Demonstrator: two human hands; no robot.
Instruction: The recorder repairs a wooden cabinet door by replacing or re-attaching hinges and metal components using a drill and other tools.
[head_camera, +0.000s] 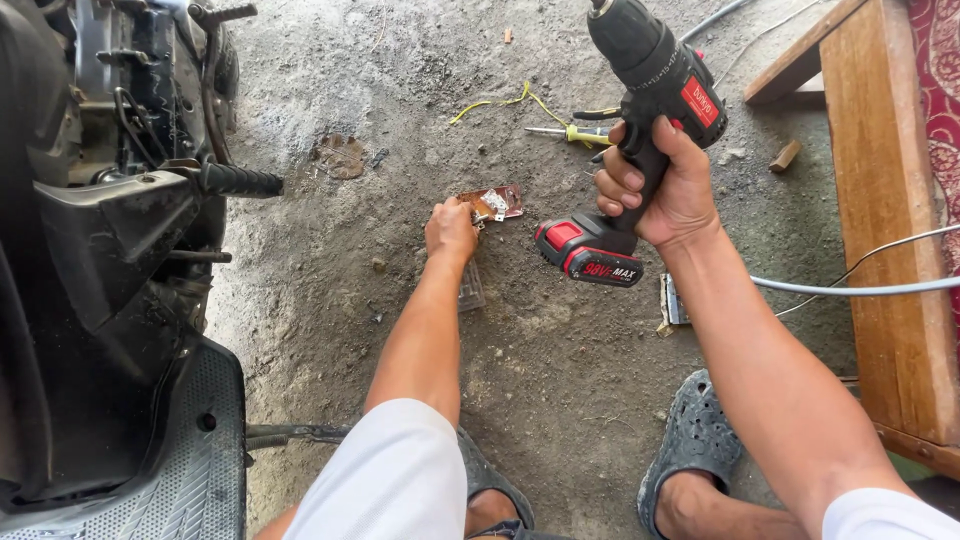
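Currently, right hand (668, 185) grips the black-and-red cordless drill (640, 120), idle at frame centre-right; left hand (451, 230) fingers pinch small clear-orange plastic tray (494, 203) on concrete floor (560, 370); fastening not begun.

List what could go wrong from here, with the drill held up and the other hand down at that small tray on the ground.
1. The right hand holds the drill alone, raised; a slip could drop it toward the left hand at the tray.
2. The tray's small parts could scatter into the gritty ground and get lost.
3. The screwdriver and cable lie near the sandalled feet: a possible trip.
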